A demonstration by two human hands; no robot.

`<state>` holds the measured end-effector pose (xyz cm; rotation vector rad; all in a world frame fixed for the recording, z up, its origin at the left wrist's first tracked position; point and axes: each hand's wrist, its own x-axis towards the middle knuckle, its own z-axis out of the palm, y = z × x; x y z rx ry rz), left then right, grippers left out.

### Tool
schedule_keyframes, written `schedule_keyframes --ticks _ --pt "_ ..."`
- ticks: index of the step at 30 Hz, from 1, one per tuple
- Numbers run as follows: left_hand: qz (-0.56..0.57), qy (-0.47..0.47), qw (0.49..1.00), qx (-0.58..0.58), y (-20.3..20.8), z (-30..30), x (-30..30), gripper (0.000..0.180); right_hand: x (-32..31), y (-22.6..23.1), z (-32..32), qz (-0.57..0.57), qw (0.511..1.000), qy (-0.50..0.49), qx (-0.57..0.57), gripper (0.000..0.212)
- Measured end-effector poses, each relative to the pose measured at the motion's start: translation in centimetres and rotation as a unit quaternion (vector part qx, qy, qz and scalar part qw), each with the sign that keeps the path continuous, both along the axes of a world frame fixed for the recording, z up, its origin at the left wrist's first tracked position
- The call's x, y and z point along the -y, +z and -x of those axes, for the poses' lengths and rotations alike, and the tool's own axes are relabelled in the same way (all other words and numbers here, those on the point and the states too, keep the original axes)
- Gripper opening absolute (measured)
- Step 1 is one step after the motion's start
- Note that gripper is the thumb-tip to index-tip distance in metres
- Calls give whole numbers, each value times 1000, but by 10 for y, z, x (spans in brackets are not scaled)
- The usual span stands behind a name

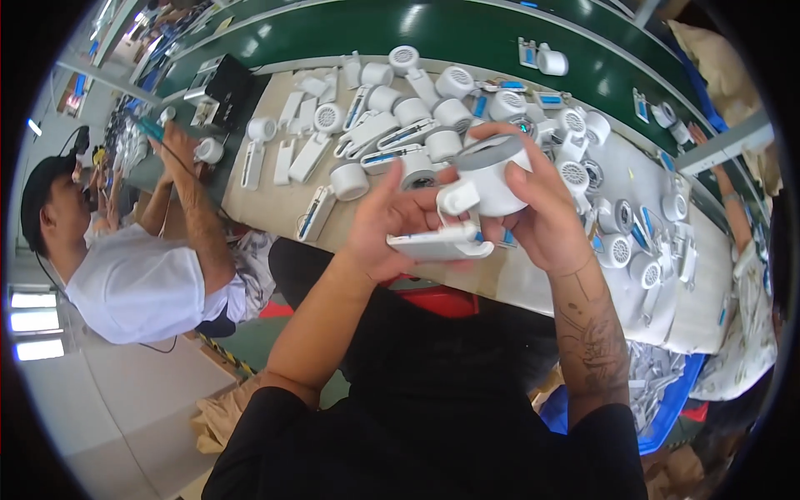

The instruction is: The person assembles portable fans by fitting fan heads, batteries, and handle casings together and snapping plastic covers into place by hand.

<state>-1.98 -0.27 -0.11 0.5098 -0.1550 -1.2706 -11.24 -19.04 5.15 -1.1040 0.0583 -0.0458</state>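
Held up in front of me is a white unit with a drum-shaped head (498,183), a grey ring round its top and a jointed neck leading to a flat, narrow housing (442,242). My right hand (546,204) is wrapped round the drum, thumb on its side and fingers over its far rim. My left hand (382,225) grips the end of the flat housing, its fingers passing behind the neck. Beyond my hands, many similar white units (408,112) lie across the table, some showing round grilles, others open housings with blue parts inside.
The pale tabletop (254,187) spreads ahead, with a green conveyor belt (333,42) behind it carrying several units. A co-worker (150,275) at left holds a teal tool. Another person's arm (733,204) reaches in at right. A blue bin (671,408) of grey pieces stands below right.
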Motion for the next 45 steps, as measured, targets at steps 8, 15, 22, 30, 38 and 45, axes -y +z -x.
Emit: schedule_keyframes --ticks 8,15,22,30,38,45 --pt "18 -130 988 75 -10 19 15 51 24 0 11 107 993 -24 35 88" --pt "-84 147 920 354 -1 8 4 57 34 7 -4 219 966 -57 127 64" --pt "15 117 986 119 16 3 -2 52 27 2 -13 179 975 -32 126 67" --pt "-73 137 957 245 -3 6 2 37 24 6 -19 198 979 -55 18 61" --pt "-112 150 952 244 7 -6 0 41 24 13 -10 100 994 -27 -37 75" --pt "-96 116 943 296 19 -3 2 30 30 20 -23 217 973 -3 78 72"
